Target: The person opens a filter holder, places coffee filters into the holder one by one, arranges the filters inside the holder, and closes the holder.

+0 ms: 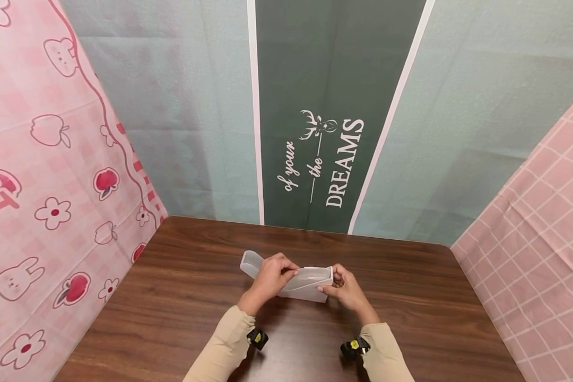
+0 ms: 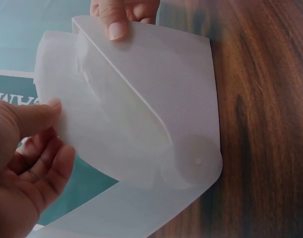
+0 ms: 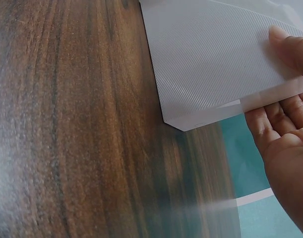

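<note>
A white translucent plastic box with finely ribbed sides stands on the table, its hinged lid swung out to the left. My right hand grips the box's right end, with the thumb on the near ribbed side and the fingers behind. At the opening, my left hand pinches the upper edge of a thin whitish sheet rising from the box. Thumb and fingers lie on opposite sides of that edge in the left wrist view. How far down the sheet reaches is hidden by the near wall.
The brown wood-grain table extends around the box. Behind it hangs a green and grey-blue cloth with white lettering. Pink patterned cloths stand along the left and right sides.
</note>
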`<state>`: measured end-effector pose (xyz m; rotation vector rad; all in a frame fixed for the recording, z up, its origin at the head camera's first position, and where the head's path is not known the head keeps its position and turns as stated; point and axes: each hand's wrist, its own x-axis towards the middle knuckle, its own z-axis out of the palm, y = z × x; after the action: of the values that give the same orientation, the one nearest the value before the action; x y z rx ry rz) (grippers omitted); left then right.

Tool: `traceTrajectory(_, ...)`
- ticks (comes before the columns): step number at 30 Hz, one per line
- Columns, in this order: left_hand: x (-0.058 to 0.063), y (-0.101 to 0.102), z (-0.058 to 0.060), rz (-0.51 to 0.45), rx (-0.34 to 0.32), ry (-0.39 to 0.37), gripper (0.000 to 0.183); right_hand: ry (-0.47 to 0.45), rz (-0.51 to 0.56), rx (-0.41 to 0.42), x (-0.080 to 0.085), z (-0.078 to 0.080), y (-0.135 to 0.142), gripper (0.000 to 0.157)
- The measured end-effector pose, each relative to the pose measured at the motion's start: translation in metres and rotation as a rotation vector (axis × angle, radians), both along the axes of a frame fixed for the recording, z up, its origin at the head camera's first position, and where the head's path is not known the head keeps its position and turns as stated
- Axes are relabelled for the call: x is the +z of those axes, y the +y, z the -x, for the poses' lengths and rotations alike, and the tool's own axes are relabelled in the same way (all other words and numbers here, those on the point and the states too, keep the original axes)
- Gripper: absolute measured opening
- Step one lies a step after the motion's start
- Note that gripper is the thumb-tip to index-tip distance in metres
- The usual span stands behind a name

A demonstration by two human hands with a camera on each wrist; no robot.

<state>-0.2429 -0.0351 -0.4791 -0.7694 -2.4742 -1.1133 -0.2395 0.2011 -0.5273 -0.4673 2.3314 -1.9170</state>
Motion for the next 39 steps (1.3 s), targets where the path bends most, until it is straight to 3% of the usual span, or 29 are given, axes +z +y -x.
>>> traceTrajectory(5,-0.001,0.0,-0.001,0.007,-0.002,-0.05,0.004,-0.021,0.002,-0.005,0.004,-0.001,-0.001,0.035)
traceTrajectory(13,-0.008,0.002,-0.001,0.006,0.022,-0.075,0.005,-0.019,-0.018,-0.007,0.027,-0.013,-0.007,0.032)
traceTrajectory(39,-0.021,0.009,0.001,0.086,0.007,-0.066,0.006,-0.033,-0.01,-0.017,0.031,-0.014,-0.009,0.032)
